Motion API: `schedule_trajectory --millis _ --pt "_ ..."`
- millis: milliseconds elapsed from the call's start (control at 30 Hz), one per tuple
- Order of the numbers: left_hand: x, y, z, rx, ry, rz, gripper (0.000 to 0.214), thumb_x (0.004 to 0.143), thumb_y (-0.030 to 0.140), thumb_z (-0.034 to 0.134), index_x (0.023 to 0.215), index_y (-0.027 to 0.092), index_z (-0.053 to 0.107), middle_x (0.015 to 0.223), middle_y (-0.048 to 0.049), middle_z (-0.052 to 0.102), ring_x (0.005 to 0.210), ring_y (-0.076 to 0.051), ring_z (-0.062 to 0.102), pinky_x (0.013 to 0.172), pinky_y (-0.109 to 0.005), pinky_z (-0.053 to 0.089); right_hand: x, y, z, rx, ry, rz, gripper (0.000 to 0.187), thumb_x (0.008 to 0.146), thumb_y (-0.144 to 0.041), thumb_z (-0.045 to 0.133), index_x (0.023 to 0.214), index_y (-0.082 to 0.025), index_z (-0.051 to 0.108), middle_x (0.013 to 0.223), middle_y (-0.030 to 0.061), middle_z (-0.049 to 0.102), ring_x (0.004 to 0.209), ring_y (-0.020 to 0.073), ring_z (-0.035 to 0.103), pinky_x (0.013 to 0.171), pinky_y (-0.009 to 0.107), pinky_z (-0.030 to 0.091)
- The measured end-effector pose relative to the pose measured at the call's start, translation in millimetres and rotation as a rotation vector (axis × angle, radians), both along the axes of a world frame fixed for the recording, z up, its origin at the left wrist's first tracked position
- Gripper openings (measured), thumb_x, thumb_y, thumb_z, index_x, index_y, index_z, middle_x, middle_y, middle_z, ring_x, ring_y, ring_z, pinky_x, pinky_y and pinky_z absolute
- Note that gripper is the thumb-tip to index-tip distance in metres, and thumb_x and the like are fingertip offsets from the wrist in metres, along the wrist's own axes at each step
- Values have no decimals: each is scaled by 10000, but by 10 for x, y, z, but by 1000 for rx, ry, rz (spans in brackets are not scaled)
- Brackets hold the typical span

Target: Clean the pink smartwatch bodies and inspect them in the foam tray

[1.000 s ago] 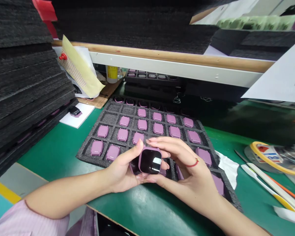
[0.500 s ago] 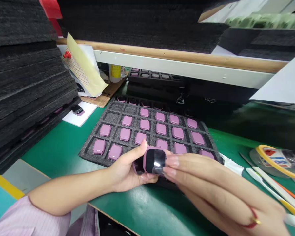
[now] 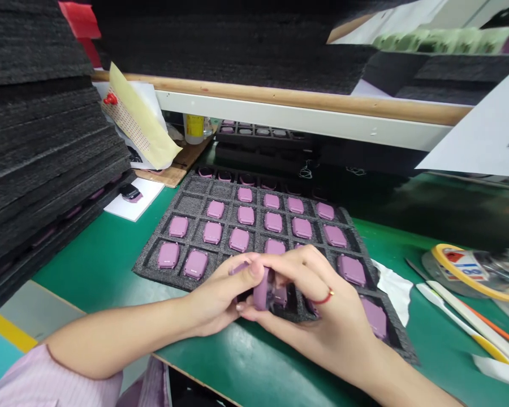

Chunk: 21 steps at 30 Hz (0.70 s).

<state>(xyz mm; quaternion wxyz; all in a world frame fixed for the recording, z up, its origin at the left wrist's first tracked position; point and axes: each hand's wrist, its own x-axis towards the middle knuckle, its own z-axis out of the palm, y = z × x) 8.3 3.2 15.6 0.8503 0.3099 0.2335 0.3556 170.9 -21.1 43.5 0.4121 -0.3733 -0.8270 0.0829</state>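
Note:
A purple smartwatch case [image 3: 261, 291] stands turned on its edge between my two hands. My right hand [image 3: 335, 316] is closed round it, with thumb below and fingers above. My left hand [image 3: 214, 299] is closed too, its thumb pressing on the top of the pieces. Part of a second purple watch case [image 3: 238, 269] shows in the left palm, mostly hidden by fingers. Just beyond both hands lies a black foam tray [image 3: 190, 203], its compartments holding several purple watch cases [image 3: 237, 239], most of them back side up.
Tall stacks of black foam trays [image 3: 34, 141] rise at the left. A white pad [image 3: 146, 198] with a dark watch [image 3: 130, 192] lies beside them. A shelf edge [image 3: 280, 104] crosses above. At right are a toothbrush [image 3: 449, 311], a jar [image 3: 458, 271] and a crumpled white cloth [image 3: 394, 288].
The watch case has turned from screen facing me to edge-on. My right hand has gone from flat fingers at its side to a thumb-and-finger grip. The view has shifted slightly.

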Motion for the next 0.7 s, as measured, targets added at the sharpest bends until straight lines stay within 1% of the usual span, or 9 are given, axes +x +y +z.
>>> schedule_trajectory --millis 100,200,300,400,467,567,600,667,700 --pt "0 6 13 -107 9 -4 582 678 690 788 711 126 651 534 42 474 418 -38 332 400 -191 206 18 19 2 -45 83 46 516 817 -258 814 1267 -281 563 1018 51 698 905 221 659 760 387 574" --pt "-17 23 57 -183 13 -33 598 664 690 787 728 104 691 576 6 567 371 -27 358 370 -189 197 59 40 2 -47 87 61 556 795 -265 838 1277 -279 560 1107 68 700 994 236 661 851 412 569" --pt "-36 37 76 -193 7 -64 609 639 665 815 780 78 731 624 -11 613 351 -11 367 367 -180 218 70 43 -18 -62 72 68 556 792 -269 841 1277 -259 568 1119 68 697 1020 226 660 885 393 566" --pt "-35 44 57 -197 0 -58 597 664 662 804 785 83 723 626 -19 615 370 -12 388 374 -164 219 69 40 -19 -56 45 87 544 825 -269 805 1309 -238 561 1178 87 689 1098 229 654 935 380 564" --pt "-22 43 43 -191 -20 -39 575 679 654 803 797 100 702 600 -4 590 396 -22 402 380 -153 218 84 79 6 -33 26 89 504 839 -261 774 1301 -240 575 1184 88 700 1104 235 664 950 390 563" --pt "-8 28 50 -160 -50 3 510 676 580 849 805 129 649 582 27 560 445 -38 449 413 -145 273 129 300 49 -52 26 -11 382 839 -286 736 1206 -243 635 1119 73 734 1017 238 698 920 406 573" --pt "-8 20 59 -153 -36 6 477 663 511 886 809 137 630 625 19 593 473 -40 481 436 -143 307 137 427 52 -94 26 -70 351 842 -312 724 1178 -236 654 1108 74 737 995 240 703 906 410 577" --pt "-16 7 77 -162 18 -16 440 633 359 936 817 144 600 789 -27 683 538 -42 548 488 -146 366 118 743 24 -211 11 -183 340 839 -377 718 1140 -219 687 1102 83 735 985 253 704 890 423 580" --pt "-22 3 84 -171 42 -38 433 627 316 940 823 147 593 866 -50 706 565 -50 579 507 -154 389 84 920 -9 -245 -9 -211 347 833 -382 726 1132 -208 698 1106 93 734 983 261 704 891 435 578"
